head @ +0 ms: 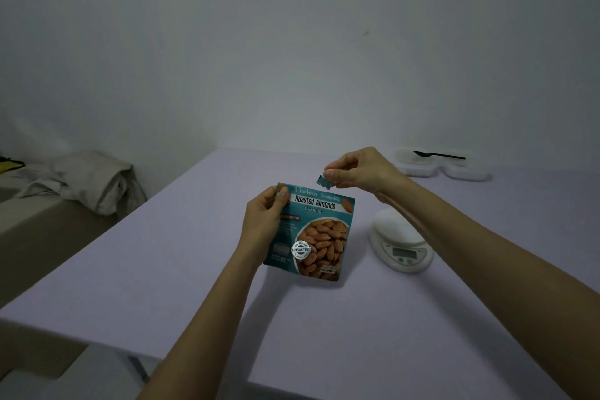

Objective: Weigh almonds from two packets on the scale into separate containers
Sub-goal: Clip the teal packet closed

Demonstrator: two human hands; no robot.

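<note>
A teal packet of roasted almonds (pixel 316 234) hangs upright above the table, gripped at its top left corner by my left hand (pixel 264 221). Just above the packet's top edge, my right hand (pixel 360 174) pinches a small teal strip torn from the packet (pixel 323 182). A white kitchen scale (pixel 401 242) sits on the table to the right, partly behind my right forearm, its display blank. Two clear plastic containers (pixel 441 166) stand at the far right, with a black spoon (pixel 438 155) lying across them.
The table (pixel 181 269) is covered in pale lilac; its near edge runs along the bottom left. A crumpled grey cloth (pixel 84 183) lies on a low surface beyond the table's left side. A plain wall fills the background.
</note>
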